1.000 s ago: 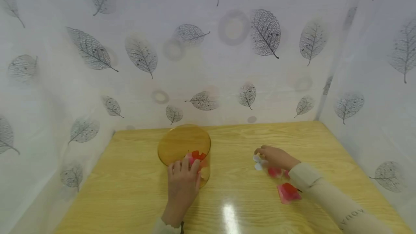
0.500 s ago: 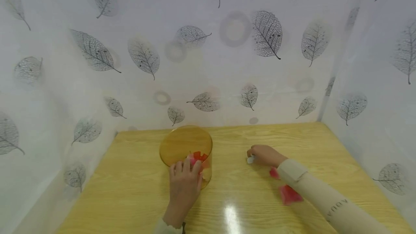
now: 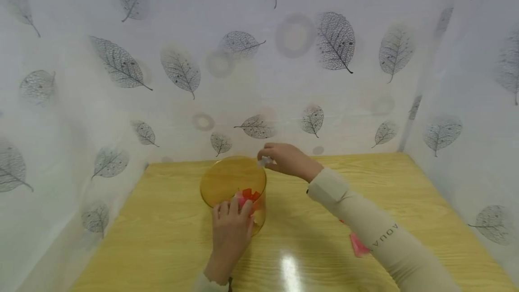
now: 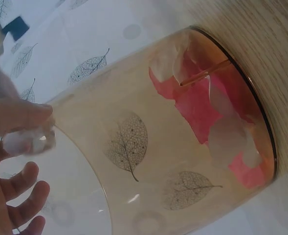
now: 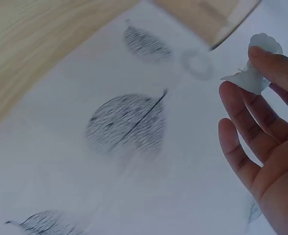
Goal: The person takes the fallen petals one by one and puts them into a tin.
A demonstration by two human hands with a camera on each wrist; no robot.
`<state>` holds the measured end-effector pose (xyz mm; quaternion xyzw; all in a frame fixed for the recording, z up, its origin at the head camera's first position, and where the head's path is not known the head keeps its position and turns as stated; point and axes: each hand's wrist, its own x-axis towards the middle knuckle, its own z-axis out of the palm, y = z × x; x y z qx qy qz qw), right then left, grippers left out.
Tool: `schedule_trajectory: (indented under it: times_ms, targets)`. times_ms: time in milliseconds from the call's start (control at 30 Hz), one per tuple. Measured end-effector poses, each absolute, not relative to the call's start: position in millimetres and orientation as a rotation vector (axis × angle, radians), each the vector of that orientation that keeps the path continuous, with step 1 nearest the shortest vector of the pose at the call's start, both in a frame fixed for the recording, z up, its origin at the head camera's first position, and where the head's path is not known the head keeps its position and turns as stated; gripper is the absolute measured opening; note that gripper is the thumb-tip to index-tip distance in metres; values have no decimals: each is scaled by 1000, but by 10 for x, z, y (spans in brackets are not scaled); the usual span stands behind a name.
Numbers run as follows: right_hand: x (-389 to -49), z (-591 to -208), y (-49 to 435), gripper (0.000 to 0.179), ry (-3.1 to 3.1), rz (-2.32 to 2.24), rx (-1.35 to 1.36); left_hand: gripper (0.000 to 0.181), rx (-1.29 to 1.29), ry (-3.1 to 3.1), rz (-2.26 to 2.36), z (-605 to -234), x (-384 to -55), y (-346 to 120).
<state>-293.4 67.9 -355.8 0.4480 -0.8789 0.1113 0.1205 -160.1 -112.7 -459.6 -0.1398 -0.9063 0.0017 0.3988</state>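
Observation:
A see-through amber cylindrical container (image 3: pixel 225 179) sits on the table, tilted toward the near side in the head view. My left hand (image 3: pixel 231 231) grips its near rim, fingers hooked over the edge and thumb down the outer right side. Through the wall, red, pink and white petals (image 4: pixel 202 112) show heaped at the bottom. Raised beside the far right rim, my right hand (image 3: pixel 293 161) pinches white petals (image 5: pixel 249 78) between thumb and fingertips, its other fingers loosely bent. A pink petal (image 3: pixel 357 246) lies on the table, partly hidden by the right sleeve.
A small red piece (image 3: pixel 342 221) peeks out by the right forearm. Wood-grain table (image 3: pixel 162 229) spreads around the container, and a leaf-patterned white sheet (image 3: pixel 259 80) closes off the back and both sides.
My right hand has picked the white petals off the table at the right and carried them up and left to the container's rim. The left hand keeps its grip on the container.

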Motion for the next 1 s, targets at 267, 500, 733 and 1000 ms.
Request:
schedule_trajectory:
  times_ms: [267, 500, 733, 1000]
  targets:
    - [-2749, -3541, 260, 24, -2575, 242, 1514, 44, -364, -2270, 13, -4602, -1625, -1119]
    - [-2627, -3523, 272, 30, -2596, 244, 1590, 43, -370, -2242, 24, -4590, -1619, -1133]
    - [-2573, -3471, 710, 27, -2508, 286, 1494, 43, -369, -2257, -7, -4592, -1619, -1116]
    - [-2512, -3726, 1486, 28, -2618, 235, 1335, 44, -359, -2232, -6, -4573, -1620, -1122]
